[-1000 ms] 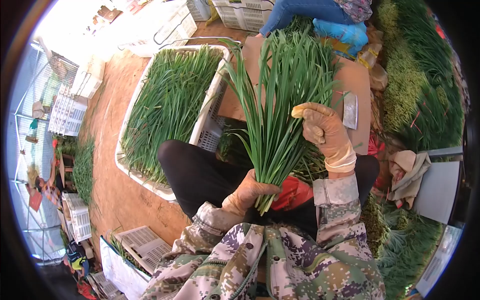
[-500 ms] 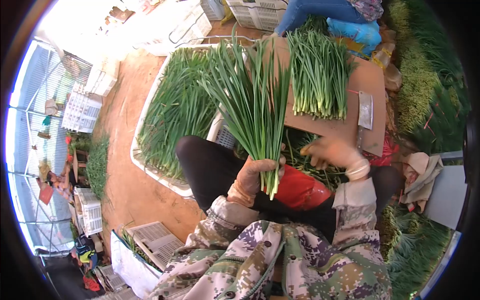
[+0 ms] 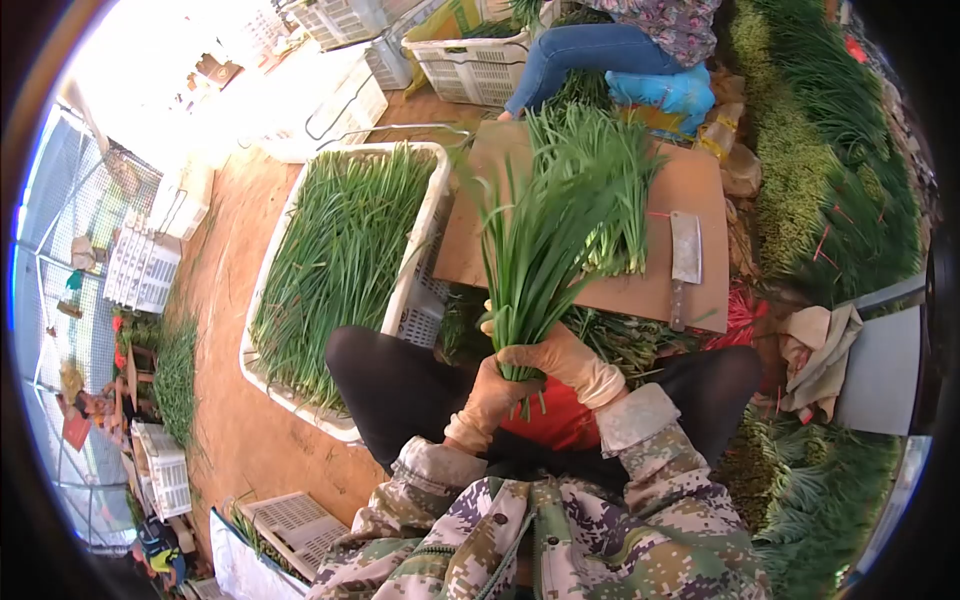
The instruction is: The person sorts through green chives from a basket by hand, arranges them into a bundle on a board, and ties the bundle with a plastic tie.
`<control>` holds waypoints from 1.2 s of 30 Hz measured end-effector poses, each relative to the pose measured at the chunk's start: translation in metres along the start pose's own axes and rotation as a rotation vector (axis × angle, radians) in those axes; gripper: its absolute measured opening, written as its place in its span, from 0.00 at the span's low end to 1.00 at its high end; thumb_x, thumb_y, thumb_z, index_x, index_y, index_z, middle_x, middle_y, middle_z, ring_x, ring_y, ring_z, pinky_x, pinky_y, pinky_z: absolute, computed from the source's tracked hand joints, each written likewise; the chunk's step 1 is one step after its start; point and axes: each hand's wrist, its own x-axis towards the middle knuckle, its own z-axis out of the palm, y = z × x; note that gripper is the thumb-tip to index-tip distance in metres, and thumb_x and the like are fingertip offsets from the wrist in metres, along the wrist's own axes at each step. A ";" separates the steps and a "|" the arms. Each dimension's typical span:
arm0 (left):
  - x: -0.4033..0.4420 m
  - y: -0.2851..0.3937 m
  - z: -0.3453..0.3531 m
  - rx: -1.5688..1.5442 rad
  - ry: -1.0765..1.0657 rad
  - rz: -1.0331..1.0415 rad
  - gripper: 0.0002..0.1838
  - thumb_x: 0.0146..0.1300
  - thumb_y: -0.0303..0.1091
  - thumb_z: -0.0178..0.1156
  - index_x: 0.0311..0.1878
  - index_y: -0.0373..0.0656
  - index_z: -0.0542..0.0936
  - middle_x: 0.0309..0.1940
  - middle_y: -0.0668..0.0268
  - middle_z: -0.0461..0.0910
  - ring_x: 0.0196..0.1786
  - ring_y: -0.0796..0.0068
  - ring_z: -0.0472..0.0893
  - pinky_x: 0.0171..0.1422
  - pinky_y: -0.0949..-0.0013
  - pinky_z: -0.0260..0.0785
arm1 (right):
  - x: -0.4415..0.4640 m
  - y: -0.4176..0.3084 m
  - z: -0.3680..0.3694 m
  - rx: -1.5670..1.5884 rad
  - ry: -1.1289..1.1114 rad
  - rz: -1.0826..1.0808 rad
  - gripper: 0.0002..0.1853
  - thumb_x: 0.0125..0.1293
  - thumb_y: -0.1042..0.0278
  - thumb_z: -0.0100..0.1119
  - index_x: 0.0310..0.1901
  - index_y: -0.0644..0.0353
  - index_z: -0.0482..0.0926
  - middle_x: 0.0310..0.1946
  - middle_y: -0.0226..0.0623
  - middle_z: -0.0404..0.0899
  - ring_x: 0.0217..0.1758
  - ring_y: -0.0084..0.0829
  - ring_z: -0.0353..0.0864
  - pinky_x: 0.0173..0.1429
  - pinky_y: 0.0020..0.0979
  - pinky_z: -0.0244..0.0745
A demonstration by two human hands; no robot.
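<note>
A bunch of garlic chives (image 3: 527,260) stands upright in front of me, its leaf tips fanned out and blurred. My left hand (image 3: 488,402), gloved, is closed round its lower stems. Just above, my right hand (image 3: 563,362), also gloved, wraps the same bunch from the right side. Behind it, a pile of chives (image 3: 615,215) lies on a brown board (image 3: 490,225), partly covered by the held leaves. A cleaver (image 3: 686,250) rests at the board's right, handle toward me. Red material (image 3: 560,425) shows in my lap below the hands.
Left of my knee stands a white crate (image 3: 262,300) filled with chives. Loose greens lie under the board's near edge. Across the board sits a person in jeans (image 3: 575,58), beside a blue bag (image 3: 660,95). More crates (image 3: 465,75) stand behind; heaps of greens (image 3: 850,200) line the right.
My right hand has come in from the right and closed on the bunch. The bunch has tipped more upright and sits lower in the left hand. The view has shifted.
</note>
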 end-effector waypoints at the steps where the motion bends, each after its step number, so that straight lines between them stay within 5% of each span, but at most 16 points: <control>1: 0.001 0.002 0.002 0.004 -0.009 0.001 0.14 0.50 0.21 0.71 0.42 0.34 0.82 0.31 0.63 0.84 0.32 0.72 0.84 0.35 0.70 0.77 | 0.001 -0.002 0.003 0.070 0.024 0.019 0.37 0.53 0.67 0.77 0.65 0.63 0.71 0.55 0.37 0.81 0.56 0.29 0.80 0.61 0.32 0.76; 6: -0.004 0.020 0.009 0.070 -0.017 -0.111 0.07 0.54 0.21 0.68 0.35 0.36 0.79 0.22 0.62 0.82 0.18 0.69 0.81 0.18 0.71 0.69 | -0.002 -0.003 0.006 0.153 0.094 0.003 0.40 0.50 0.66 0.79 0.65 0.64 0.71 0.53 0.38 0.82 0.56 0.29 0.80 0.60 0.30 0.76; 13: -0.002 0.011 0.008 0.063 0.018 -0.065 0.07 0.54 0.21 0.68 0.35 0.36 0.79 0.20 0.62 0.81 0.15 0.68 0.80 0.15 0.72 0.67 | -0.003 -0.008 0.010 0.152 0.069 -0.070 0.41 0.50 0.64 0.79 0.66 0.65 0.70 0.46 0.35 0.83 0.50 0.26 0.81 0.57 0.28 0.77; 19: -0.007 0.013 0.010 0.018 0.081 -0.099 0.10 0.52 0.21 0.68 0.38 0.34 0.80 0.27 0.63 0.81 0.26 0.71 0.81 0.28 0.67 0.74 | 0.007 0.014 0.012 0.161 0.121 0.016 0.32 0.54 0.74 0.74 0.62 0.66 0.74 0.46 0.34 0.83 0.49 0.25 0.81 0.56 0.28 0.78; 22: -0.012 0.029 0.014 0.037 0.240 0.042 0.11 0.52 0.24 0.69 0.39 0.35 0.81 0.29 0.63 0.83 0.29 0.72 0.83 0.33 0.69 0.75 | 0.017 -0.014 0.040 0.122 0.215 -0.032 0.26 0.55 0.70 0.74 0.56 0.64 0.79 0.44 0.33 0.83 0.46 0.24 0.80 0.54 0.28 0.76; 27: -0.002 0.077 0.010 0.071 0.192 0.039 0.13 0.52 0.22 0.68 0.43 0.34 0.81 0.33 0.63 0.84 0.33 0.71 0.84 0.37 0.69 0.77 | 0.042 -0.057 0.041 0.193 0.173 -0.060 0.23 0.56 0.67 0.74 0.52 0.64 0.80 0.41 0.31 0.84 0.43 0.24 0.80 0.50 0.29 0.76; 36: 0.107 0.114 0.068 -0.122 -0.014 0.001 0.21 0.50 0.18 0.64 0.50 0.31 0.77 0.41 0.58 0.83 0.38 0.64 0.85 0.45 0.64 0.80 | 0.078 -0.118 -0.051 0.245 0.513 -0.063 0.19 0.54 0.71 0.76 0.47 0.63 0.81 0.35 0.33 0.84 0.32 0.26 0.82 0.39 0.27 0.79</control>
